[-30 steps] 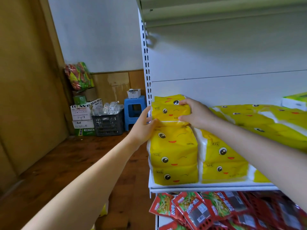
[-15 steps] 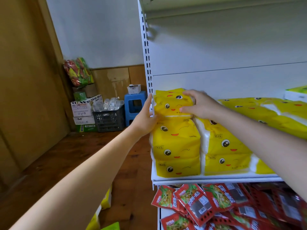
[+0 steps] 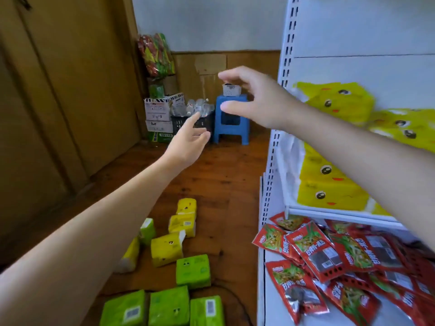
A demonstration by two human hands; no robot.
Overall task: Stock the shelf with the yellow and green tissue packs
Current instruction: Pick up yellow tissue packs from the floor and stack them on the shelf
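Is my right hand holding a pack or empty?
Empty: the right hand is open in midair, gripping nothing, beside the yellow packs.

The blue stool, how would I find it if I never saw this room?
Follow the wooden floor to the far wall, just left of the white shelf unit. The blue stool stands there, right of a dark crate full of clear bottles. It is the only blue thing there, and a small white basket sits on top.
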